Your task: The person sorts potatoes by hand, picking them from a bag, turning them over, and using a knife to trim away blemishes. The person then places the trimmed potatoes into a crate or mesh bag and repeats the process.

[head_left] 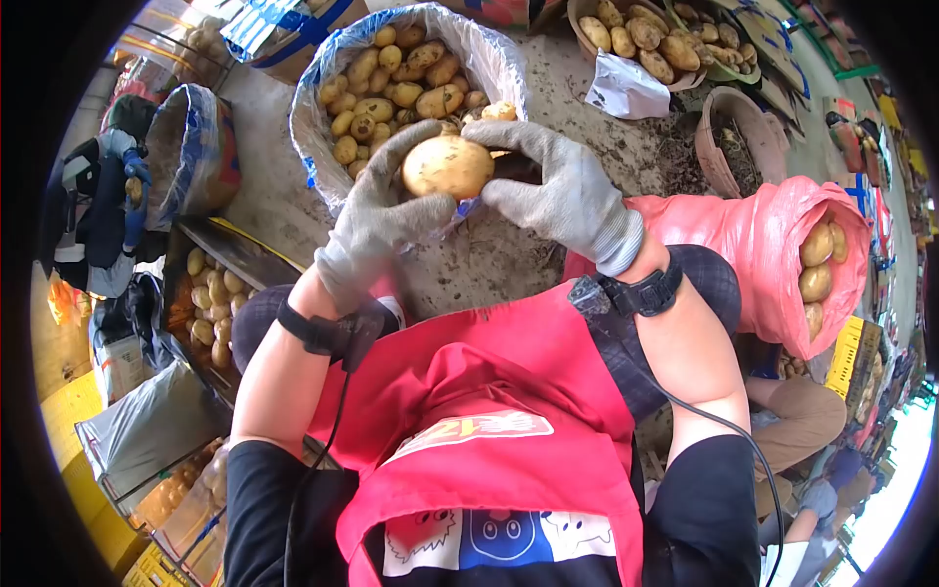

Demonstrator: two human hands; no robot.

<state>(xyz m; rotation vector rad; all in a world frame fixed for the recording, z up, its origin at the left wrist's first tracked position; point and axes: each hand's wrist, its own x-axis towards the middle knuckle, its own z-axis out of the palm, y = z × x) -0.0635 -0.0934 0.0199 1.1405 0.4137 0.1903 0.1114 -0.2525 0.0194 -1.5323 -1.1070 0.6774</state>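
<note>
On my far left, one tall bin lined with blue-and-white plastic (188,147) is standing on the floor. Nearer to me, one dark, straight-sided crate (235,249) is holding a heap of pale yellow potatoes, too many overlapping for me to count.

My left hand (386,210), in a grey knitted work glove, is curving partly closed, gripping one large, smooth, oval yellow potato (448,166) with its fingers over the top and its thumb underneath. That single potato is sitting between my two hands, just in front of one round tub with a clear plastic liner (311,117), where many more potatoes are lying piled.

My right hand (562,186), gloved the same way, is standing well open in a C, thumb and fingers spread apart beside the potato's right end; I cannot tell whether its thumb is touching.

Farther right, one crumpled white sheet (631,86) is lying near one round pinkish-brown basket (708,147). One pink woven sack (734,254) is gaping beside my knee, with about four potatoes showing at its mouth.
</note>
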